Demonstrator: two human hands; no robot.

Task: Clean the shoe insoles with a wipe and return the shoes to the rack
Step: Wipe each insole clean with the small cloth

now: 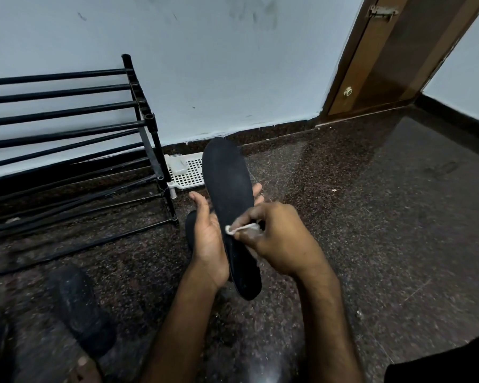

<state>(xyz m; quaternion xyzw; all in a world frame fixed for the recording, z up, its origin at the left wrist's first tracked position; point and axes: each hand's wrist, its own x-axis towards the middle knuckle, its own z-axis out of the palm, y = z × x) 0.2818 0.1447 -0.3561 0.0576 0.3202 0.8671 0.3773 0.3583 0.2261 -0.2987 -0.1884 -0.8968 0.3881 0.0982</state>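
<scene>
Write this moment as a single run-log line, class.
step: wiping | left hand: holds flat black insole | right hand: pinches small white wipe on it | black metal shoe rack: to person's left

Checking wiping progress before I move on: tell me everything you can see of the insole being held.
The insole is black, matte and flat, foam-like, its wider rounded end pointing up toward the wall. It is held above the floor. The left hand cradles it from beneath, fingers wrapping its edges; the right hand pinches a small white wipe against its middle.
</scene>
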